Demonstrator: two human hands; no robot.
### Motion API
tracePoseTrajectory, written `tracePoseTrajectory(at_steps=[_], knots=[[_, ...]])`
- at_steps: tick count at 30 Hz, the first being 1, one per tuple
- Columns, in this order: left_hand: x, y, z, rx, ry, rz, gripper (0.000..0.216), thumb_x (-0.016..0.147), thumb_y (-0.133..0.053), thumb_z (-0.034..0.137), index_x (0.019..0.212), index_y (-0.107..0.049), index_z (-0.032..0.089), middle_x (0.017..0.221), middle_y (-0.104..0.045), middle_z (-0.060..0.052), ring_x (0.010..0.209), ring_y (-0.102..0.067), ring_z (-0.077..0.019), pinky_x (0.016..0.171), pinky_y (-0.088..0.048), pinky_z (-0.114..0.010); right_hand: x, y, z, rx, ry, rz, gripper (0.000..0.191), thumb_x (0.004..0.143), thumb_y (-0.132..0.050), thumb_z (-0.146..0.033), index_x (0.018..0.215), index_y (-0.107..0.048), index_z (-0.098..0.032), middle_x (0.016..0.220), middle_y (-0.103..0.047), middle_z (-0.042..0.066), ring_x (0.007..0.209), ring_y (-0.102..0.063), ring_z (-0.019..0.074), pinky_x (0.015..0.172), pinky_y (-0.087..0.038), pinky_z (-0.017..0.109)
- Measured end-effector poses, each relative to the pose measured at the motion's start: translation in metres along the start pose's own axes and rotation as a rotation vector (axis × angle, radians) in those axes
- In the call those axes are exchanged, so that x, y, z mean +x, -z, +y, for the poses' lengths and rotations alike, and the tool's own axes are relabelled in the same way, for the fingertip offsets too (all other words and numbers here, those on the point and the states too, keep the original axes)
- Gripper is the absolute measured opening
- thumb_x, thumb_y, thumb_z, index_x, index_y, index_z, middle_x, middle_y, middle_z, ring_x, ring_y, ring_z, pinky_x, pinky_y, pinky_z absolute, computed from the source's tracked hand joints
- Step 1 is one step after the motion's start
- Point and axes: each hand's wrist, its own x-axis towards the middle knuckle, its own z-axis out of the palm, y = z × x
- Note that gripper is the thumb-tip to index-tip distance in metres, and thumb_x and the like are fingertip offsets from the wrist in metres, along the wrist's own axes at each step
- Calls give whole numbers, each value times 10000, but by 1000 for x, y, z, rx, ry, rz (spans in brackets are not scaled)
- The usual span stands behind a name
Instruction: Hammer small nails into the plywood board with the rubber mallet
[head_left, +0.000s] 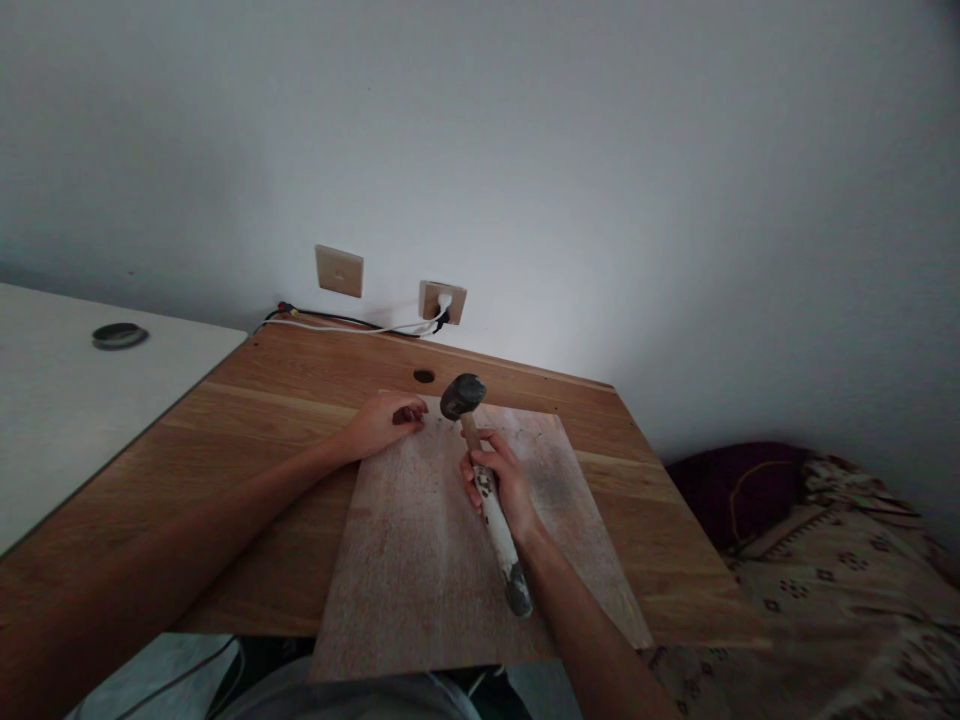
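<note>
A hammer [491, 515] with a dark, blocky head and a worn, white-painted wooden handle is gripped by my right hand [504, 478], fairly close to the head. Its head is raised toward the far side of the wooden board [420, 560], and the handle's dark end points back at me. Near the board's far left corner rests my left hand [386, 425], fingers curled and pinched together. What those fingers hold, if anything, is too small to make out. A few tiny dark specks lie on the board by the hammer head.
The board lies on a wooden desk [285, 530] with a round cable hole [424, 376]. Cables [337, 327] run along the wall to a socket [442, 302]. A white tabletop [90, 400] adjoins at left. Patterned fabric [840, 580] lies at right.
</note>
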Motion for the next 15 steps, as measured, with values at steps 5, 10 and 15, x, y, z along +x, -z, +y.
tracePoseTrajectory(at_steps=[5,10,15], knots=[[0,-1,1,-50,48,-20,201,828,-642,251,1009,-691,178,952,-767,-54,855,-715,-197,790,-536,-292,3,-8,11,-68,-46,-58,387,756,-692,-431,1026,-502,-230,573,-598,-85,315,-455,90,268,-327,180],[0,-2,-2,42,77,13,357,778,-653,199,1132,-676,161,939,-756,-56,850,-705,-212,782,-526,-298,6,-9,15,-125,-60,-91,399,766,-694,-445,1043,-501,-231,592,-609,-86,315,-465,89,275,-339,184],[-1,-3,-4,44,77,11,433,769,-621,146,1201,-653,160,950,-761,-51,875,-706,-210,814,-526,-301,3,-8,17,-152,-58,-78,401,782,-681,-440,1067,-498,-225,596,-619,-81,317,-465,93,274,-337,185]])
